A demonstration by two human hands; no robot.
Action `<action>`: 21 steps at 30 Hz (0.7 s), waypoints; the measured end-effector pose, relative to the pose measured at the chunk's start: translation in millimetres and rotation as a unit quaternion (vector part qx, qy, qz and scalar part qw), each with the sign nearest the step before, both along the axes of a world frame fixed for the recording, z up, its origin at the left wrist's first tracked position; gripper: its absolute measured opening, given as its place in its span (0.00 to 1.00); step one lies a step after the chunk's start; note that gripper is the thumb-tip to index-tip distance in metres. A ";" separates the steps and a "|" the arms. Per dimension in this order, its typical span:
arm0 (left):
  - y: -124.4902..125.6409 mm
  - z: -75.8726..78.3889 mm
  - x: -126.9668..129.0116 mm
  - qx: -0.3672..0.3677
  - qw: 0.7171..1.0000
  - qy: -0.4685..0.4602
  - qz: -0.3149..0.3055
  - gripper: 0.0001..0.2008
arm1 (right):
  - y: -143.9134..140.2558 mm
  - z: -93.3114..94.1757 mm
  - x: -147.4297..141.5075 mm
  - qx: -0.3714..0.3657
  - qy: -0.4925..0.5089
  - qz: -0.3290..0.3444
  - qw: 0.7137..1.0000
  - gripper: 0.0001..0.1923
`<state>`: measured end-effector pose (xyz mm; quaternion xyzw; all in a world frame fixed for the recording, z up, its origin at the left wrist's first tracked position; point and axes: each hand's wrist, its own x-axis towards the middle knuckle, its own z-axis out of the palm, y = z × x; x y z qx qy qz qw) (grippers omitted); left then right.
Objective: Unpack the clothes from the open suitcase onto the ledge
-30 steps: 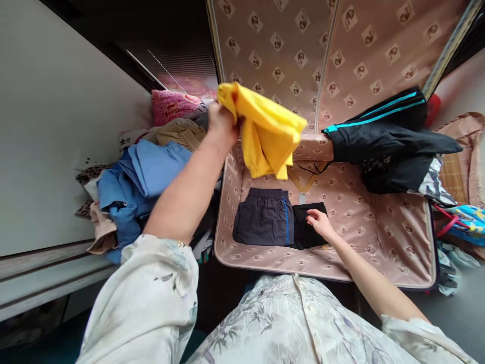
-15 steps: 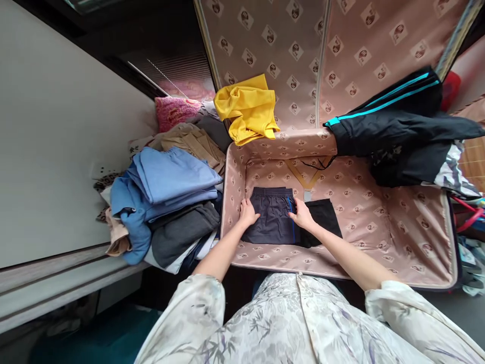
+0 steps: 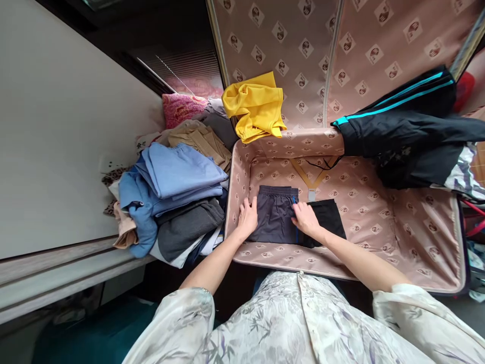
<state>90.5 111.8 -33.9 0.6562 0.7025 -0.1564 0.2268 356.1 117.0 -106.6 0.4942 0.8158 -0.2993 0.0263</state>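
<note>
Folded dark grey shorts [image 3: 276, 215] with a blue side stripe lie flat in the left part of an open suitcase [image 3: 364, 202] lined in pink. My left hand [image 3: 247, 217] is at their left edge, fingers apart and pointing away from me, holding nothing. At the right edge, beside the stripe, my right hand [image 3: 305, 218] rests on the shorts with its fingers bent; whether it pinches the cloth is hard to see. A folded black garment [image 3: 329, 216] lies to the right, partly under my right hand and wrist.
Yellow shorts [image 3: 255, 108] hang over the suitcase's far left rim. Black trousers with turquoise stripes [image 3: 401, 119] drape over the far right side. Left of the suitcase rises a pile of folded clothes [image 3: 185, 172], blue ones on top. The raised lid [image 3: 299, 55] stands behind.
My left hand has loosened from the shorts' left edge and its fingers have lifted. My right hand's fingers have curled at the right edge. The view has shifted slightly left.
</note>
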 end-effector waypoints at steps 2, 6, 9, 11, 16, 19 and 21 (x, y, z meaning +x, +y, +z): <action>-18.1 3.4 -4.0 -0.001 0.995 0.023 -0.098 0.28 | -19.6 3.3 6.7 0.002 0.026 0.158 0.987 0.15; -48.1 -4.1 -2.0 -0.142 0.955 -0.014 -0.261 0.20 | -51.2 3.9 9.5 0.001 0.054 0.259 0.964 0.07; -52.1 -14.0 6.4 -0.176 0.950 0.011 -0.258 0.21 | -56.7 5.6 1.1 -0.012 0.062 0.247 0.967 0.08; -47.2 -17.3 12.2 -0.178 0.952 0.019 -0.249 0.22 | -54.8 8.7 -6.1 -0.024 0.064 0.242 0.968 0.07; -24.3 -2.1 13.4 -0.201 0.950 0.005 -0.239 0.19 | -43.9 24.8 -7.6 -0.070 0.080 0.184 0.977 0.07; -4.4 26.4 2.8 -0.230 0.939 -0.041 -0.252 0.17 | -33.2 44.6 12.3 -0.110 0.128 0.092 0.981 0.08; 13.9 51.9 -7.0 -0.240 0.933 -0.081 -0.255 0.19 | -21.5 62.3 31.0 -0.122 0.152 0.044 0.980 0.07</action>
